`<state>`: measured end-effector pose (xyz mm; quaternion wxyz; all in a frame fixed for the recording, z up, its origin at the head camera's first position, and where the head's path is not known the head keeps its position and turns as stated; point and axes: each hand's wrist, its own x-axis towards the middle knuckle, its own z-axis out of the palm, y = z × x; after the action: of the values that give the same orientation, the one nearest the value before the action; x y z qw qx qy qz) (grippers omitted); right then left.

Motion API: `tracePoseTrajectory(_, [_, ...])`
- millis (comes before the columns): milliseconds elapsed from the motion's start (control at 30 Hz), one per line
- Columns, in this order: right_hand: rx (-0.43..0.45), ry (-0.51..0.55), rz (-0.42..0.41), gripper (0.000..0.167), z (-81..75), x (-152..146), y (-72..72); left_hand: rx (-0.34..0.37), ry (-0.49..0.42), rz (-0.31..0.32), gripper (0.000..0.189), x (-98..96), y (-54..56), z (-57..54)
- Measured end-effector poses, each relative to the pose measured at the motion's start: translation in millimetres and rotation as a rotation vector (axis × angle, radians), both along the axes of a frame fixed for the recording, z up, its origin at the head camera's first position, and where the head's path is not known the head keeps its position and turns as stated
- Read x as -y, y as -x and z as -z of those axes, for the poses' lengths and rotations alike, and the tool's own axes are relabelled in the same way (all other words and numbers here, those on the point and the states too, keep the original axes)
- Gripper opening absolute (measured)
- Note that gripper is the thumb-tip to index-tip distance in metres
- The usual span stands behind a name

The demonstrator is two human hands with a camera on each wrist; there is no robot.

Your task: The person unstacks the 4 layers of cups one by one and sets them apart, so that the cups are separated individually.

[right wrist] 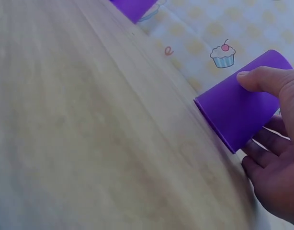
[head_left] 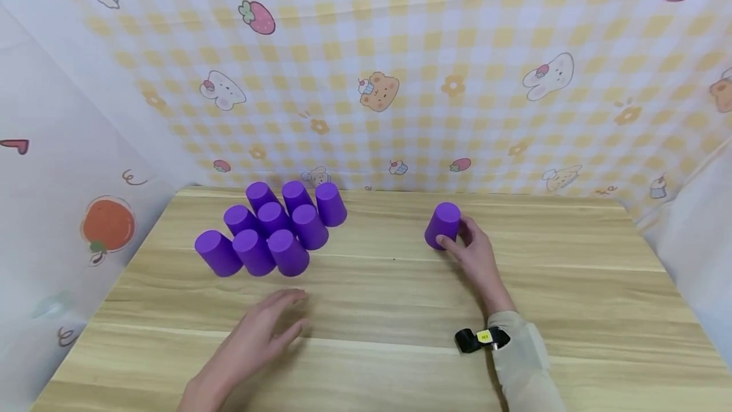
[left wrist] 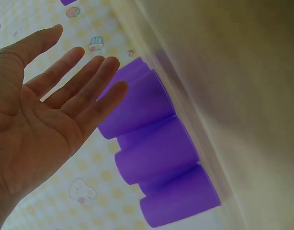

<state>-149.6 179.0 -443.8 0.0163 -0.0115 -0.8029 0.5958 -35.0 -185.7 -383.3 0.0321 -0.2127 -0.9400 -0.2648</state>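
Observation:
My right hand (head_left: 477,259) holds a purple cup (head_left: 443,224) that stands upside down at the right of the table. In the right wrist view the thumb (right wrist: 262,80) lies along the side of this cup (right wrist: 238,103), with the fingers around its far side. Several more purple cups (head_left: 288,253), also upside down, stand close together in three rows at the left. My left hand (head_left: 257,332) hovers in front of the nearest row, holding nothing. Its fingers are spread and slightly bent in the left wrist view, palm (left wrist: 37,124) showing, with cups (left wrist: 156,143) beyond.
A wood-grain table (head_left: 372,361) carries all the cups. Behind it hangs a yellow-checked cloth (head_left: 343,37) with cartoon prints, meeting the table's back edge. White printed cloth (head_left: 51,164) borders the left side. A black strap device (head_left: 483,339) sits on my right wrist.

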Motion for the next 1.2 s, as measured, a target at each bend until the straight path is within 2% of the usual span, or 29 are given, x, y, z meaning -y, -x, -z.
tracePoseTrajectory(100, [0.003, -0.016, -0.009, 0.069, -3.1, 1.7, 1.7, -0.009, -0.029, -0.002, 0.038, 2.4, -5.3, 2.6])
tracePoseTrajectory(300, [-0.013, -0.121, -0.042, 0.067, -7.0, 7.6, 1.9, 0.000, -0.068, -0.008, 0.036, 1.5, -13.2, 5.3])
tracePoseTrajectory(467, [-0.023, -0.094, -0.093, 0.065, -9.7, 22.4, 2.7, -0.002, -0.070, -0.032, 0.035, 2.4, -19.1, 5.1])
tracePoseTrajectory(567, [-0.029, -0.059, -0.129, 0.064, -10.6, 37.1, 2.6, -0.002, -0.068, -0.037, 0.035, 3.9, -22.8, 5.9])
tracePoseTrajectory(767, [-0.046, -0.010, -0.213, 0.062, -15.1, 80.1, 1.3, -0.058, -0.063, -0.031, 0.036, 6.1, -26.5, 8.0])
tracePoseTrajectory(967, [-0.075, -0.034, -0.322, 0.058, -17.7, 119.6, -0.9, -0.071, -0.061, -0.030, 0.036, 6.5, -26.6, 6.8])
tracePoseTrajectory(1200, [-0.109, -0.089, -0.423, 0.057, -21.3, 147.8, -1.5, -0.050, -0.063, -0.041, 0.035, 7.3, -27.2, 4.8])
